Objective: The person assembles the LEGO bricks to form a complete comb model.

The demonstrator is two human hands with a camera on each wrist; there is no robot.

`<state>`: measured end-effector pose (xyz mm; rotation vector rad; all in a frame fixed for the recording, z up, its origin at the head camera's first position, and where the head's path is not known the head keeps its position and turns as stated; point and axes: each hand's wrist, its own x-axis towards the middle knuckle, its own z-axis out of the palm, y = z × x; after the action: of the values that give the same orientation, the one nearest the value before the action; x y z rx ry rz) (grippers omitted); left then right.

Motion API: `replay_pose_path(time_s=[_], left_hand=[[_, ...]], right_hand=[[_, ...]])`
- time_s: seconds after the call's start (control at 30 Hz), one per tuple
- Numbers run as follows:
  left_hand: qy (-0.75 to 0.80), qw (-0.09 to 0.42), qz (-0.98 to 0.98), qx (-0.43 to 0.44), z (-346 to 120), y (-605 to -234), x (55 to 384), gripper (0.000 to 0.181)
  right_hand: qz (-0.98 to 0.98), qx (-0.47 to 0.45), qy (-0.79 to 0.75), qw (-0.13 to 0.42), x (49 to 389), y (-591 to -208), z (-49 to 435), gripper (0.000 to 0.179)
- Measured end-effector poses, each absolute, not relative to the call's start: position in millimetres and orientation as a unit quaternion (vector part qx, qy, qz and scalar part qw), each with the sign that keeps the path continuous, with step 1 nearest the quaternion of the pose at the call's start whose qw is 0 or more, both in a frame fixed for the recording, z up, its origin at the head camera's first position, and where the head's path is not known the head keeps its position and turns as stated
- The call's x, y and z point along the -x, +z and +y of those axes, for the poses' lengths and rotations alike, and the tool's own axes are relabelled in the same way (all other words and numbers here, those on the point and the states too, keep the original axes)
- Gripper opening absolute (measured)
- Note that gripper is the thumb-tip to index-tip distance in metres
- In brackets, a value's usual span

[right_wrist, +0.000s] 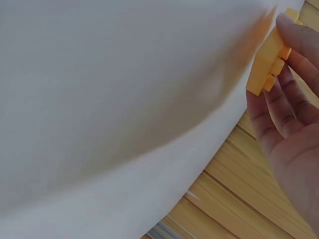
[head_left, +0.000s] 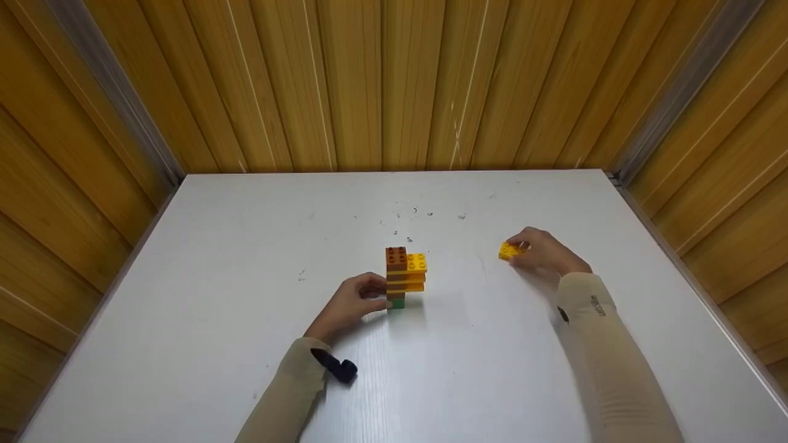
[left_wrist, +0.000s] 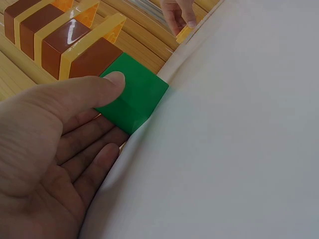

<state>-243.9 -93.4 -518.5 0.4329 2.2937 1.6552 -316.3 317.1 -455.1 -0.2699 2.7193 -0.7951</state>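
Note:
A tower of toy building bricks (head_left: 396, 267) stands upright mid-table, brown bricks alternating with thin yellow ones that jut out to the right. At its foot is a green brick (left_wrist: 142, 94). My left hand (head_left: 349, 303) holds the tower low down from the left, thumb on the green brick and fingers partly hidden behind it. Off to the right, my right hand (head_left: 543, 253) pinches a flat yellow brick (right_wrist: 266, 62) between thumb and fingers. Its studs face the palm side in the right wrist view, and the brick is close over the table there.
The white tabletop (head_left: 246, 246) has small dark marks beyond the tower. Yellow wood-patterned panels (head_left: 351, 86) wall in the back and both sides. A black strap end (head_left: 341, 369) sticks out from the left sleeve.

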Motion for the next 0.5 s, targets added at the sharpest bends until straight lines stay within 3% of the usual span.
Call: replay_pose_path(time_s=[0.5], left_hand=[[0.580, 0.139, 0.788, -0.152, -93, -520, 244, 0.033]], right_hand=[[0.931, 0.231, -0.267, 0.090, 316, -433, 283, 0.041]])
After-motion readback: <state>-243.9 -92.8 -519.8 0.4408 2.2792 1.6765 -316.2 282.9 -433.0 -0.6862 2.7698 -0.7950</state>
